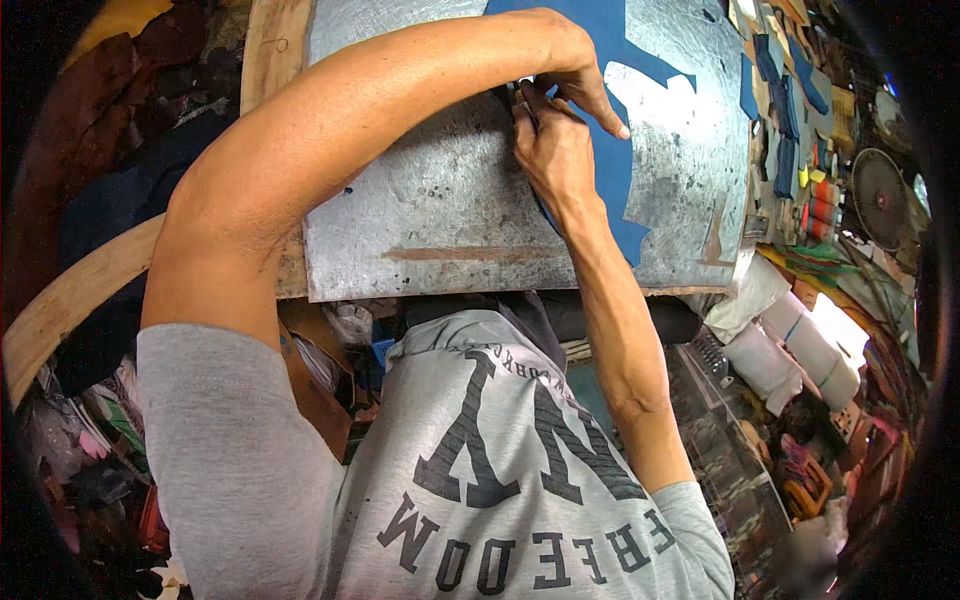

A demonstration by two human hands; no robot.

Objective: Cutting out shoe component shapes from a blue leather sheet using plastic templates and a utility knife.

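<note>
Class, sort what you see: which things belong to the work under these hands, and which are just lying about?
In the work:
- blue material
- left hand and right hand, close together at the material
- metal tabletop beneath

Apparently just lying about:
- round fan, far right
- white packages, below the tabletop's right corner

Left grip [578, 62]: most fingers hidden behind its own back and the right grip [560, 148]. Anything held in the right one: covered, can't ID. Blue sheet [614, 168] runs off the top edge, partly masked by both. Worktop [450, 190] far end cropped too. Grey shirt [240, 440] cut at bottom. Lower-right patch [805, 560] blurred, unreadable.
</note>
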